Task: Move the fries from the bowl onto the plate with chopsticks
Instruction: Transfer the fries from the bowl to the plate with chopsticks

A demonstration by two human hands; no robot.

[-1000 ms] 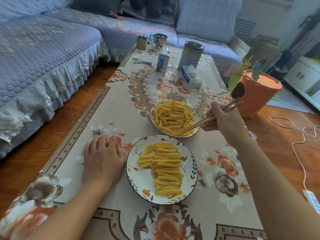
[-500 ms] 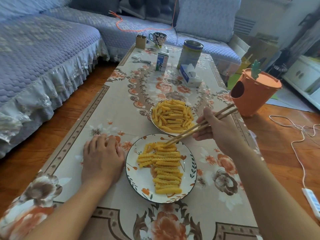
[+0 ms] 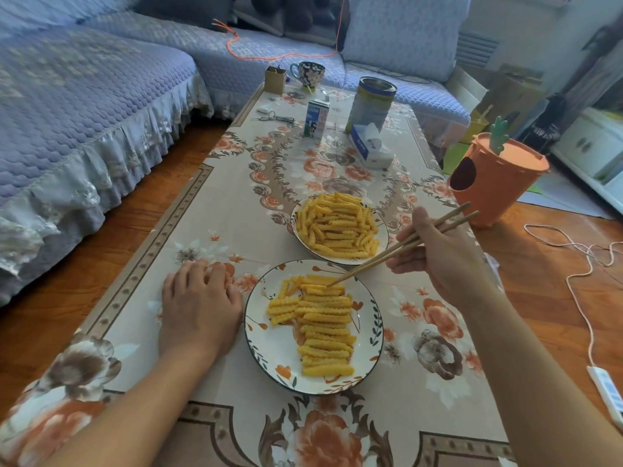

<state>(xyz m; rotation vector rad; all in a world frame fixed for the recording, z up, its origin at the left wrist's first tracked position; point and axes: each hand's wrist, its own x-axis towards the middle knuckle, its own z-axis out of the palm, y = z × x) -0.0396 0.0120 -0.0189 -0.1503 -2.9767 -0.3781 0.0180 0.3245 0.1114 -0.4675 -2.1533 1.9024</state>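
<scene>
table (image 3: 215,210): floral cloth, near edge cut off by frame
plate (image 3: 266,352): crinkle fries (image 3: 323,318) in rows, one more at the far end than a second ago
bowl (image 3: 382,246): just behind plate, heaped with fries
my left hand (image 3: 199,308): flat on cloth, fingers relaxed, beside plate, unmoved
my right hand (image 3: 441,261): grips chopsticks (image 3: 397,249), has moved from bowl to plate
chopstick tips: on the far fries, can't tell if still pinching one
</scene>
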